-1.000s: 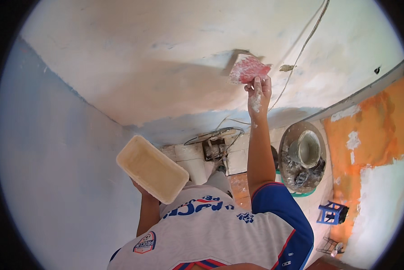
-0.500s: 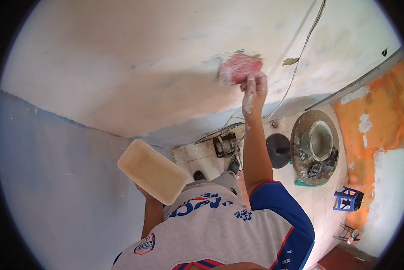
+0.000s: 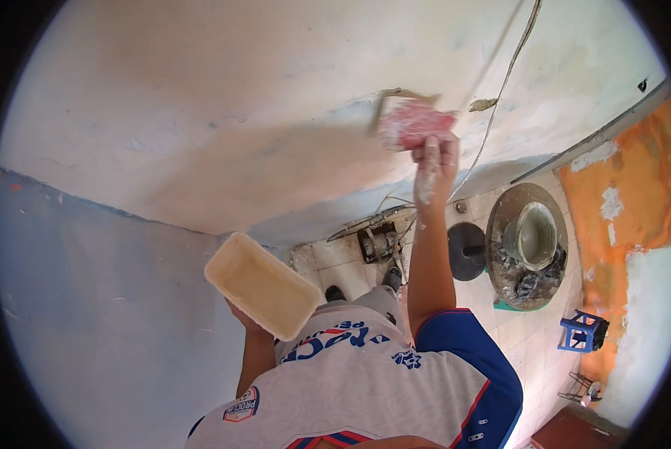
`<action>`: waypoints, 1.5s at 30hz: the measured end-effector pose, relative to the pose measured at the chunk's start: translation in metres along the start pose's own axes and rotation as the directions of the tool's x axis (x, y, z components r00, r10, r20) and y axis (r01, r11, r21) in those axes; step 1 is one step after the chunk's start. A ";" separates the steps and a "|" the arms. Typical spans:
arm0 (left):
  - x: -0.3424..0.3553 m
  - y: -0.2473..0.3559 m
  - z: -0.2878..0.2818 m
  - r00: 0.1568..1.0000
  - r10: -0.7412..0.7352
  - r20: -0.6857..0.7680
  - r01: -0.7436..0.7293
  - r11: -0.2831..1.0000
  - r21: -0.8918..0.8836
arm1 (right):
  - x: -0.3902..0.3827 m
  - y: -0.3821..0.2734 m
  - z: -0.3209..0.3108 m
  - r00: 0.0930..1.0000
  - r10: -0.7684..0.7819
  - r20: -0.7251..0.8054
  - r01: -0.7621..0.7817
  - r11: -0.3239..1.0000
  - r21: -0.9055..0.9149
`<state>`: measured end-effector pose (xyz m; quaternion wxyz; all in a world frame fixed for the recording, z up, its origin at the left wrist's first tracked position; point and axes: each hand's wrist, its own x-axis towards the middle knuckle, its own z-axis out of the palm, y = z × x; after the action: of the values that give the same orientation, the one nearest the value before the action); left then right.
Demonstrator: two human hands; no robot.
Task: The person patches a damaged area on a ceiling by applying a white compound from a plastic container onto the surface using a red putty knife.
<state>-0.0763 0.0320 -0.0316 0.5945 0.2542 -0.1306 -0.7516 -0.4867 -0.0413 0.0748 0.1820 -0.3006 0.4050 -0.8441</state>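
While left hand (image 3: 241, 314) holds 1 tub (image 3: 261, 286), right (image 3: 436, 163) 1 scraper (image 3: 412, 123)

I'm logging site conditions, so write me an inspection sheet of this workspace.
Surface: pale wall, patchy with blue-grey marks.
Job's things: red scraper, white-smeared; cream tub.
Clutter: bucket and dark plastic on round tabletop.
Grips: right hand on red scraper; left hand, mostly hidden, on cream tub.
Cables: thin cable along the pale wall; dark cables near its foot.
Surroundings: blue wall at left; orange-patched wall and blue stool at right.
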 end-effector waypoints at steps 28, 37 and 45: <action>-0.020 -0.014 0.027 0.998 0.041 0.054 -0.039 0.999 -0.031 | -0.008 -0.014 -0.010 0.986 -0.081 0.144 0.110 0.972 -0.208; -0.022 -0.007 0.035 0.996 0.068 0.052 -0.067 0.998 -0.018 | -0.003 -0.033 -0.024 0.984 -0.176 0.020 0.176 0.957 -0.231; -0.014 0.001 0.035 0.996 0.028 0.080 -0.026 0.999 -0.030 | 0.015 -0.033 -0.037 0.986 -0.160 -0.044 0.138 0.936 -0.323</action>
<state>-0.0913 0.0417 0.0012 0.6024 0.2132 -0.1469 -0.7550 -0.5245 -0.0088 0.0882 0.0524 -0.3265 0.5182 -0.7887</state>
